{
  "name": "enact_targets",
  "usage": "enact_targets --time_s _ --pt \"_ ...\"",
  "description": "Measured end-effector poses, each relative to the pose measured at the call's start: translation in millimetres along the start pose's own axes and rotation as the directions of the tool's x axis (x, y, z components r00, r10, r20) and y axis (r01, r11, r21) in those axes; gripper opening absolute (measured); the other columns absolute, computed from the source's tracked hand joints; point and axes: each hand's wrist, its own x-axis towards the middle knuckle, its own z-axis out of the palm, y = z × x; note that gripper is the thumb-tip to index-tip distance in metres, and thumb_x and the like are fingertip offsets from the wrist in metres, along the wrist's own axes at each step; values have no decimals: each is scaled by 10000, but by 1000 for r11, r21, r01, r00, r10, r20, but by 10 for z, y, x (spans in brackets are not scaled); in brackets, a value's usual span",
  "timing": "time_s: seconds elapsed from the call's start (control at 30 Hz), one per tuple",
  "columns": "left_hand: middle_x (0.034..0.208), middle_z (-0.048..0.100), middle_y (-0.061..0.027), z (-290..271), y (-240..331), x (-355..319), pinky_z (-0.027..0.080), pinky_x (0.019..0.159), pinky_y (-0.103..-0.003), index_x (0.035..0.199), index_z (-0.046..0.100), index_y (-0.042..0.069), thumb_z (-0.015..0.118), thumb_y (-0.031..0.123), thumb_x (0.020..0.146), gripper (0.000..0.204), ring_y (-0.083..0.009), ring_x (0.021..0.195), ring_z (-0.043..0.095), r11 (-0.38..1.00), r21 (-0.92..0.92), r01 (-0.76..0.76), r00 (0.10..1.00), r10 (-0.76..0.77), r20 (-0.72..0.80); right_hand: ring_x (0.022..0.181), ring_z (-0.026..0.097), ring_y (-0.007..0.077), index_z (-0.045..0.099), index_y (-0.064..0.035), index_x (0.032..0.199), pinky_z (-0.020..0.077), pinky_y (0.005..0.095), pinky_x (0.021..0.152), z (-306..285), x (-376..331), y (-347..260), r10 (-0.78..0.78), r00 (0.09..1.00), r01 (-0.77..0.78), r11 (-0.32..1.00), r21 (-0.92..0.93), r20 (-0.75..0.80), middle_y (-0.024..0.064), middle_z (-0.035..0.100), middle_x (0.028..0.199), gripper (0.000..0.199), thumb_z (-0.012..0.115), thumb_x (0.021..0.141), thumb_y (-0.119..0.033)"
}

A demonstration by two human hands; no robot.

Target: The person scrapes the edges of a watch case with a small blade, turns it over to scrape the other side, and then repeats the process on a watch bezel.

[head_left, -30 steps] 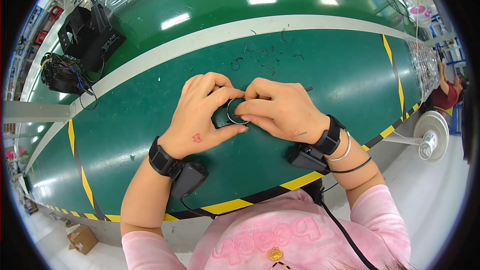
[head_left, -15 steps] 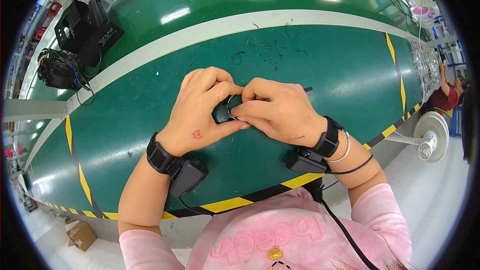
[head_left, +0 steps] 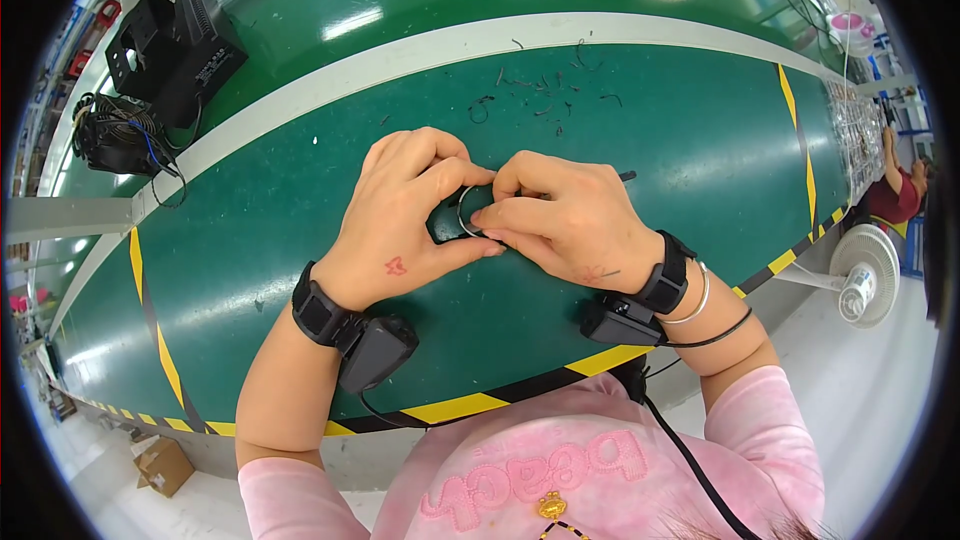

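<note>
Left hand and right hand held a thin silvery ring over the smooth green surface.
Right fingers pinched its rim, left fingers curved round it; a brown cardboard box's contents were indiscernible.

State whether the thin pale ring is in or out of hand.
In: the right hand grips the thin pale ring, hiding part; the left hand curls alongside.

Factory workshop, green workbench, yellow-and-black edge tape, white fan, cardboard box
</note>
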Motion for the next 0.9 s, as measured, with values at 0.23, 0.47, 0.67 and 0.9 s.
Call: enact_targets --time_s 0.23,0.47,0.67,0.9 --pt "1111 591 -50 1 12 9 416 1038 -455 1122 714 130 954 266 687 515 -286 1065 587 1000 2 10 1000 -10 -9 666 626 170 802 -174 959 484 317 532 -4 -6 -9 25 1000 -25 999 21 -9 -15 607 891 162 843 813 -119" --pt "1086 587 -58 26 6 8 421 1017 -453 1087 700 108 953 264 679 505 -295 1037 589 1000 11 -7 1000 7 -22 670 630 169 782 -166 920 481 319 528 52 -2 -30 31 999 -32 998 -52 -18 -12 607 892 114 829 824 -125" --pt "1057 584 -62 41 -2 17 432 974 -443 1059 685 88 951 260 669 503 -300 1000 584 1000 23 -7 999 8 -35 668 627 170 761 -165 903 476 323 520 85 29 -85 75 996 -78 994 -71 -42 -11 594 882 101 820 830 -128" --pt "1043 587 -58 58 -5 19 444 928 -424 1030 679 78 949 249 660 489 -289 969 582 1000 8 -29 998 29 -54 670 626 179 761 -181 949 479 329 526 43 -3 -61 47 999 -47 998 -44 -4 -6 575 886 123 803 847 -127"
